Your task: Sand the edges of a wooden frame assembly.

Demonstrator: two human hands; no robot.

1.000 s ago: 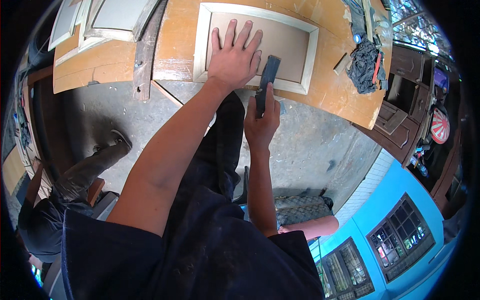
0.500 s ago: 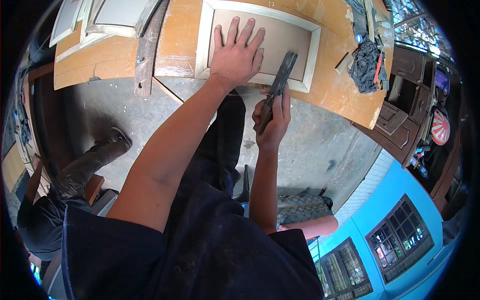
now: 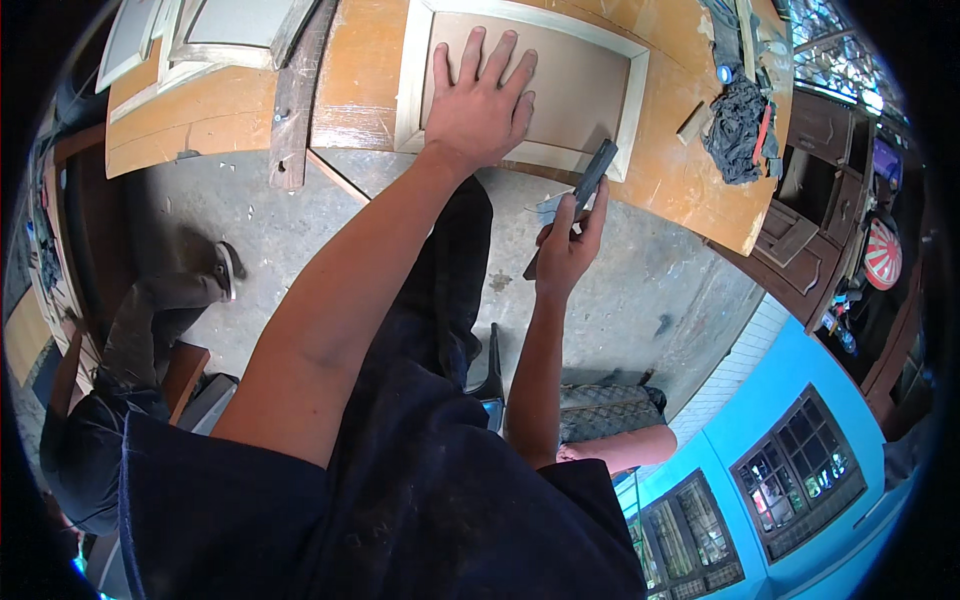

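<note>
My left hand (image 3: 478, 118) lies flat with spread fingers on the brown panel (image 3: 565, 88) inside a pale wooden frame (image 3: 410, 92). The frame rests on the orange-brown worktable near its front edge. My right hand (image 3: 568, 245) is closed round a dark, narrow tool that looks like a hand plane (image 3: 594, 172). The plane slants up and to the right, its far end overlapping the frame's near right corner. I cannot tell whether it touches the wood. A thin, pale curl shows beside the plane, over the floor.
More frames (image 3: 225, 58) and a dark worn plank (image 3: 293, 120) lie at the table's left. A black crumpled cloth (image 3: 738, 130) and a small wooden block (image 3: 692, 122) are on its right. Another person's leg (image 3: 160, 305) is at left; a dark cabinet (image 3: 815, 190) stands at right.
My right hand has moved right and turned, drawing the hand plane away from over the panel toward the frame's near right corner. My left hand stays flat. The other person's foot has shifted.
</note>
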